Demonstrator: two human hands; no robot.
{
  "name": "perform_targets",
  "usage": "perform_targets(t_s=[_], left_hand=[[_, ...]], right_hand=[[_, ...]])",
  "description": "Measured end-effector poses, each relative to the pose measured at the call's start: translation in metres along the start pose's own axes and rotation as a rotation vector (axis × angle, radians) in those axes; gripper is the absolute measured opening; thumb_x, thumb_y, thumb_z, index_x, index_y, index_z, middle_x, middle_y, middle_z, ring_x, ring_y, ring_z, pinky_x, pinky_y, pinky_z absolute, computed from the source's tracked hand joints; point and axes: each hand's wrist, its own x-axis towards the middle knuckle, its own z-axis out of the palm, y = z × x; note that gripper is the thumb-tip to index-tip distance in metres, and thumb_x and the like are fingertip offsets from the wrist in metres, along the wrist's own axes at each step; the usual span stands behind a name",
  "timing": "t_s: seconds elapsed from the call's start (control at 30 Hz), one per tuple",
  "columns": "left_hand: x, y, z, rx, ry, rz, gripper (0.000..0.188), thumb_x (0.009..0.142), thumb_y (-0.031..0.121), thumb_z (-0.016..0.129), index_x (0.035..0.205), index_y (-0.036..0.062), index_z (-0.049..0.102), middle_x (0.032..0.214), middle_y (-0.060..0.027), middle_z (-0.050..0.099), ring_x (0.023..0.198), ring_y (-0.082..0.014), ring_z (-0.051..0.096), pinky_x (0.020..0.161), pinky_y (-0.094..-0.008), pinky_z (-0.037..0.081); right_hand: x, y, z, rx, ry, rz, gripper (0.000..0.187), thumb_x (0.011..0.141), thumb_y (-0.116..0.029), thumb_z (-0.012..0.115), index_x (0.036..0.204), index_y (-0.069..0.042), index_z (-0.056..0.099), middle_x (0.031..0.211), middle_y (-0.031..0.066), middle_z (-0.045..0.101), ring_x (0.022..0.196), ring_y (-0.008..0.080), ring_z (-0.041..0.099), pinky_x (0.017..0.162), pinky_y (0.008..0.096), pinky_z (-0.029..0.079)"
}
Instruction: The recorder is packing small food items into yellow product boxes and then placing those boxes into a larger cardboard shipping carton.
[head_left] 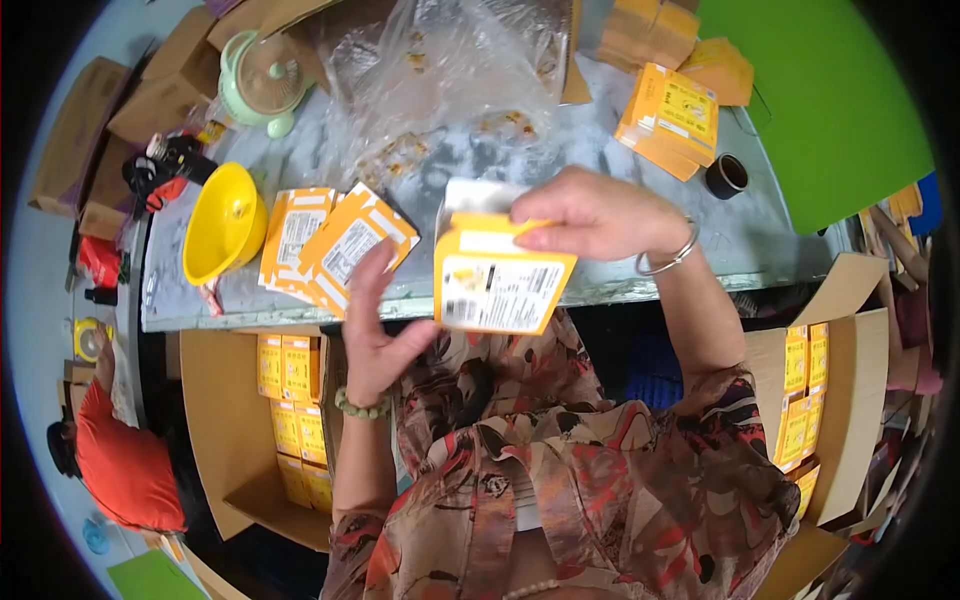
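My right hand (600,215) grips a yellow and white carton (500,290) by its upper edge, thumb on the near side. The carton's white inner flap (475,195) stands up at its far side. To the left of it, my left hand (375,335) is open, fingers raised and thumb pointing toward the carton, apart from it. Behind that hand lie flat yellow and white carton blanks (345,250), overlapping on the table. Whether anything is inside the held carton cannot be seen.
A yellow bowl (222,225) and a green fan (262,80) stand at the left. Clear plastic bags (440,90) lie at the back. Stacked carton blanks (675,115) and a dark cup (727,176) are right. Cardboard boxes (215,420) holding yellow cartons flank me. A person in orange (125,460) works far left.
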Motion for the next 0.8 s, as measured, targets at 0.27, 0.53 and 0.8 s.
perform_targets(t_s=[0.27, 0.53, 0.8], left_hand=[[-0.048, -0.008, 0.016, -0.572, 0.195, -0.208, 0.061, 0.072, 0.000, 0.056, 0.123, 0.0008, 0.021, 0.111, -0.0124, 0.043, 0.100, -0.0170, 0.045, 0.082, -0.0294, 0.038], [-0.084, -0.025, 0.004, -0.383, 0.060, -0.447, 0.030, 0.081, 0.013, 0.048, 0.107, -0.0011, 0.042, 0.098, -0.0075, 0.050, 0.089, -0.0118, 0.047, 0.077, -0.0243, 0.038], [-0.062, -0.002, 0.007, -0.385, 0.296, -0.317, 0.025, 0.083, 0.019, 0.046, 0.096, -0.0014, 0.053, 0.091, -0.0076, 0.053, 0.092, -0.0136, 0.044, 0.075, -0.0256, 0.037]], right_hand=[[-0.025, 0.033, 0.120, 0.144, 0.724, 0.121, 0.027, 0.078, -0.010, 0.049, 0.103, -0.001, 0.046, 0.097, 0.0065, 0.050, 0.078, 0.0114, 0.051, 0.066, 0.0232, 0.041], [-0.042, 0.016, 0.166, 0.332, 0.362, 0.273, 0.037, 0.082, -0.013, 0.045, 0.116, -0.002, 0.037, 0.094, 0.0081, 0.052, 0.071, 0.0107, 0.047, 0.064, 0.0224, 0.039], [-0.034, -0.003, 0.155, 0.116, 0.342, 0.256, 0.022, 0.077, -0.011, 0.051, 0.097, -0.002, 0.053, 0.079, 0.0086, 0.051, 0.083, 0.0170, 0.051, 0.073, 0.0253, 0.041]])
